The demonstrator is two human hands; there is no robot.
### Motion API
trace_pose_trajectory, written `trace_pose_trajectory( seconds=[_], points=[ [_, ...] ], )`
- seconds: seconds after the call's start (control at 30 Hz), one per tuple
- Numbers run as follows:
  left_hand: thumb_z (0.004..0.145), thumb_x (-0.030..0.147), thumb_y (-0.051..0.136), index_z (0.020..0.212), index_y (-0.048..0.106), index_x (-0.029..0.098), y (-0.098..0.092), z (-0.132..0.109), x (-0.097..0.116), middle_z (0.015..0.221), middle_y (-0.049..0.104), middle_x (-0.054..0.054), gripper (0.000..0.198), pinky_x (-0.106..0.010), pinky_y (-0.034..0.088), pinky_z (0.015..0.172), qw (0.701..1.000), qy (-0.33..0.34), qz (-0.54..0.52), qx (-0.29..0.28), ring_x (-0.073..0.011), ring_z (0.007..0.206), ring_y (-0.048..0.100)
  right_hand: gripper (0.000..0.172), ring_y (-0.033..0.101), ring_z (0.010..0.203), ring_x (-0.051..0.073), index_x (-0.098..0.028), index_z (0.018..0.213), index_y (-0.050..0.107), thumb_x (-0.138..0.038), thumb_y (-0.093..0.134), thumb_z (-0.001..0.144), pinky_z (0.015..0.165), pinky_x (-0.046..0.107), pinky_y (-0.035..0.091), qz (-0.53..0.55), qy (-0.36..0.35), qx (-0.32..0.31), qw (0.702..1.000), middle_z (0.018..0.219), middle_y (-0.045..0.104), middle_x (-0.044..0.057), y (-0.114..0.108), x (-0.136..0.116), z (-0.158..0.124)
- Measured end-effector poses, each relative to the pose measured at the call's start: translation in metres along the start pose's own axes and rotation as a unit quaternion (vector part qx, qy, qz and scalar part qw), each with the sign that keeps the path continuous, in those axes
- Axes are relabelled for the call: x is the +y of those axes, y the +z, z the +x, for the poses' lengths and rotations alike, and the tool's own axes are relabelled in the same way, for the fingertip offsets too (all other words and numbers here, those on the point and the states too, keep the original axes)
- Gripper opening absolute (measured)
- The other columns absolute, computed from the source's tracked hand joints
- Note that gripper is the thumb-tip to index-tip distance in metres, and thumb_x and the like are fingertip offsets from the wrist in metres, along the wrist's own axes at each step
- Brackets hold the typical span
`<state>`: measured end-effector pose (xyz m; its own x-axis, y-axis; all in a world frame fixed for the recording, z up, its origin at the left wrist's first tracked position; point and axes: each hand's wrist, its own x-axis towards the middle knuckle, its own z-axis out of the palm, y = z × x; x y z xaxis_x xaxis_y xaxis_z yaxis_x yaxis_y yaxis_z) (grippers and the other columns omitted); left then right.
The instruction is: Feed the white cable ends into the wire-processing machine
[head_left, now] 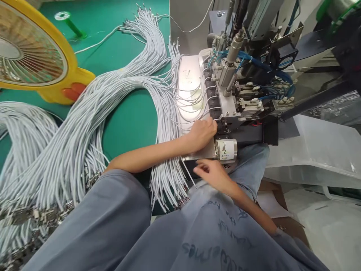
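Note:
My left hand (203,132) reaches across to the machine, its fingers bent closed against the lowest of the black cable holders (214,102). What those fingertips grip is hidden. Thin white cables (186,90) run from the holders over a metal plate (189,73) to a large bundle (166,113) under my left forearm. Nearer my lap, my right hand (216,175) hovers with fingers loosely curled and a gap between thumb and forefinger; I see nothing in it. Close to its left, a single cable end (188,173) sticks out over the edge.
A yellow fan (72,81) stands on the green table (126,124) at the left, with more cable bundles (50,162) around it. A green spool (73,28) lies behind. Pneumatic cylinders (232,52) rise over the holders. A labelled metal can (227,149) sits between machine and knee.

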<state>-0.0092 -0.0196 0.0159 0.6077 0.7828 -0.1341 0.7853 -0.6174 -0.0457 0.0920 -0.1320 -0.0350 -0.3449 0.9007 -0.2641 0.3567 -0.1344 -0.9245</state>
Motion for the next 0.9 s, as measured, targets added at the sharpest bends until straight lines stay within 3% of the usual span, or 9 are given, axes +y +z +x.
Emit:
trace_pose_trajectory(
  seconds=[0.07, 0.13, 0.2, 0.27, 0.4, 0.5, 0.67, 0.9],
  points=[
    [0.086, 0.009, 0.038, 0.101, 0.059, 0.009, -0.005, -0.006, 0.005, 0.092, 0.06, -0.013, 0.026, -0.028, 0.036, 0.053, 0.997, 0.059, -0.055, 0.003, -0.0202, 0.073, 0.061, 0.013, 0.06, 0.062, 0.015, -0.018, 0.081, 0.067, -0.028, 0.058, 0.076, 0.061, 0.027, 0.047, 0.029, 0.006, -0.092, 0.995, 0.07, 0.068, 0.002, 0.021, 0.003, 0.002],
    [0.089, 0.018, 0.041, 0.096, 0.061, 0.013, -0.012, -0.013, 0.012, 0.09, 0.06, -0.009, 0.022, -0.027, 0.039, 0.057, 0.976, 0.161, -0.15, -0.011, -0.0174, 0.073, 0.06, 0.014, 0.059, 0.064, 0.015, -0.018, 0.076, 0.065, -0.026, 0.053, 0.078, 0.061, 0.028, 0.047, 0.032, -0.005, -0.1, 0.994, 0.068, 0.066, 0.002, 0.023, 0.004, 0.003],
    [0.091, 0.024, 0.041, 0.097, 0.062, 0.015, -0.019, -0.02, 0.017, 0.093, 0.061, -0.007, 0.023, -0.026, 0.043, 0.067, 0.933, 0.261, -0.244, -0.031, -0.0158, 0.081, 0.059, 0.013, 0.059, 0.067, 0.017, -0.019, 0.074, 0.064, -0.026, 0.054, 0.076, 0.065, 0.03, 0.047, 0.01, -0.022, -0.032, 0.999, 0.069, 0.065, 0.003, 0.007, 0.002, 0.0],
    [0.094, 0.024, 0.038, 0.102, 0.061, 0.014, -0.023, -0.022, 0.02, 0.098, 0.061, -0.008, 0.027, -0.025, 0.043, 0.077, 0.904, 0.297, -0.304, -0.036, -0.0151, 0.089, 0.058, 0.009, 0.06, 0.072, 0.02, -0.02, 0.073, 0.065, -0.026, 0.059, 0.071, 0.069, 0.033, 0.048, -0.015, -0.03, 0.068, 0.997, 0.071, 0.065, 0.004, -0.022, -0.001, -0.002],
    [0.095, 0.029, 0.038, 0.105, 0.059, 0.01, -0.019, -0.013, 0.014, 0.1, 0.06, -0.01, 0.03, -0.025, 0.044, 0.079, 0.901, 0.228, -0.369, -0.005, -0.015, 0.09, 0.057, 0.009, 0.058, 0.066, 0.017, -0.019, 0.067, 0.063, -0.028, 0.063, 0.069, 0.062, 0.031, 0.047, 0.027, -0.031, 0.186, 0.982, 0.068, 0.064, 0.002, -0.077, -0.007, 0.001],
    [0.092, 0.027, 0.046, 0.104, 0.061, 0.01, -0.01, -0.002, 0.006, 0.095, 0.061, -0.009, 0.025, -0.023, 0.044, 0.074, 0.895, 0.185, -0.402, 0.052, -0.0138, 0.086, 0.057, 0.014, 0.057, 0.061, 0.014, -0.019, 0.07, 0.063, -0.029, 0.07, 0.064, 0.061, 0.029, 0.048, 0.117, -0.039, 0.255, 0.959, 0.066, 0.063, 0.0, -0.094, -0.01, 0.011],
    [0.087, 0.015, 0.049, 0.088, 0.067, 0.012, -0.008, 0.003, 0.001, 0.076, 0.06, -0.003, 0.018, -0.02, 0.042, 0.064, 0.872, 0.144, -0.448, 0.133, -0.0092, 0.069, 0.056, 0.025, 0.055, 0.056, 0.012, -0.02, 0.076, 0.061, -0.039, 0.071, 0.064, 0.059, 0.028, 0.048, 0.263, -0.062, 0.261, 0.927, 0.063, 0.06, -0.001, -0.085, -0.014, 0.027],
    [0.08, 0.013, 0.056, 0.081, 0.07, 0.015, -0.011, 0.002, -0.003, 0.066, 0.059, 0.0, 0.013, -0.019, 0.039, 0.058, 0.859, 0.156, -0.46, 0.16, -0.0081, 0.061, 0.053, 0.013, 0.048, 0.055, 0.007, -0.019, 0.066, 0.063, -0.03, 0.07, 0.071, 0.053, 0.023, 0.041, 0.209, -0.177, 0.311, 0.91, 0.069, 0.057, -0.002, -0.077, -0.015, 0.031]
  ],
)
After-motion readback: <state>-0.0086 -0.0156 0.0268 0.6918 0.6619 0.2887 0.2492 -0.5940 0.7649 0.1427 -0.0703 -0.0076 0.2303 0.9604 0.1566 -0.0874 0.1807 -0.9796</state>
